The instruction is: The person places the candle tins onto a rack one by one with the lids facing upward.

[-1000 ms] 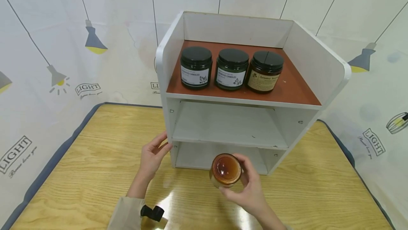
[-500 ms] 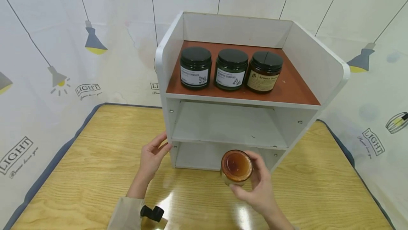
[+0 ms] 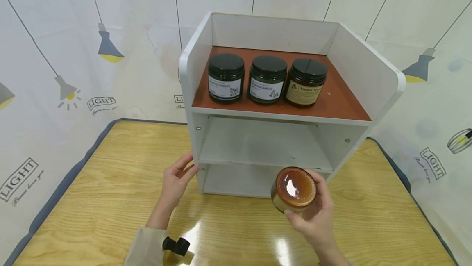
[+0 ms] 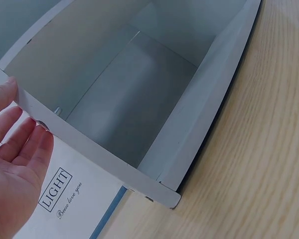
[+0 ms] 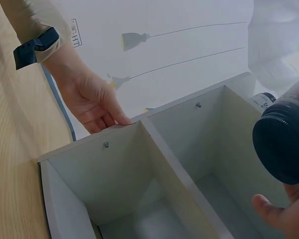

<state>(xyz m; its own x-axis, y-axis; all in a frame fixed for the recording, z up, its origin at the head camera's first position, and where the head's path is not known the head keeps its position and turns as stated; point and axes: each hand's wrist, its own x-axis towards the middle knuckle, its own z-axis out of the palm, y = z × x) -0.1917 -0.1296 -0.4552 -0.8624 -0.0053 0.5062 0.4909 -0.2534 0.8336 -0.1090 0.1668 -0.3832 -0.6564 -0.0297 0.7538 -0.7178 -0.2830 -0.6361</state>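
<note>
My right hand [image 3: 318, 212] grips an amber glass candle jar [image 3: 282, 202] with fingers and thumb around its side. It is held upside down in front of the shelf unit's lower right, base toward the head camera. Its black lid [image 5: 280, 149] shows in the right wrist view. My left hand [image 3: 178, 182] touches the left side panel [image 4: 94, 147] of the white shelf unit, thumb at the front edge and fingers along the outside. On the red-brown top stand a black scented-candle jar [image 3: 226, 78], a dark green one [image 3: 267, 80] and a brown aroma-candle jar [image 3: 306, 82].
A middle shelf [image 3: 265, 141] and a lower compartment [image 3: 236, 180] face me under the unit's top. It stands on a wood-grain table [image 3: 121, 167]. A white printed sheet [image 3: 140, 65] hangs behind and at both sides. My left wrist wears a black strapped device [image 3: 177, 246].
My right hand has carried the amber jar to the right and slightly away from me, tilting it so more of its side shows. My left hand has stayed at the side panel.
</note>
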